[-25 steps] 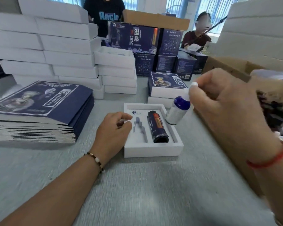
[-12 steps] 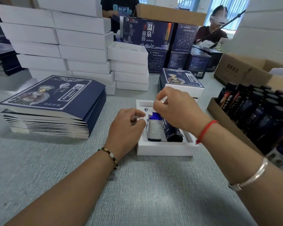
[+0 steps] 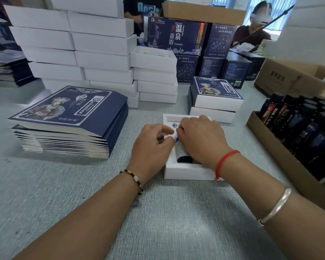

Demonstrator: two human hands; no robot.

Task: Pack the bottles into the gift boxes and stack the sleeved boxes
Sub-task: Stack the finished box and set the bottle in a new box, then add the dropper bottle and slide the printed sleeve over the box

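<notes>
Near the table's middle, the open gift box holds the labelled bottle. The right hand presses it into its slot, fingers curled over it; the left hand steadies the box's left wall, fingers loosely bent. Best to push evenly until it seats flat. Half a second ago the right hand sat higher, the bottle less covered.
</notes>
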